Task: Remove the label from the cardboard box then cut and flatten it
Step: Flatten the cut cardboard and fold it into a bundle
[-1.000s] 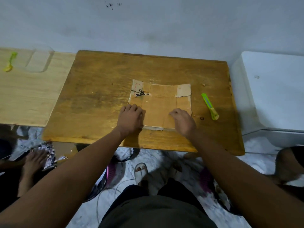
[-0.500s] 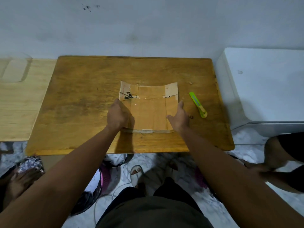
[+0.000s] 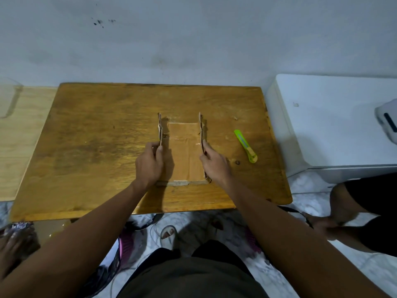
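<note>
The opened cardboard box (image 3: 185,151) lies in the middle of the wooden table (image 3: 96,147), its centre panel flat and its two side panels standing upright. My left hand (image 3: 150,162) pinches the left panel near its front end. My right hand (image 3: 214,164) grips the right panel the same way. A strip of clear tape shines across the centre panel. No label is visible from this angle.
A green and yellow utility knife (image 3: 245,145) lies on the table right of the box. A white appliance (image 3: 335,125) stands to the right, a lighter wooden surface (image 3: 19,143) to the left. Another person's leg and hand (image 3: 348,211) are at lower right, another hand (image 3: 12,244) at lower left.
Both hands went from pressing the flat cardboard to gripping its side panels, which now stand upright instead of lying flat. The camera view shifted slightly.
</note>
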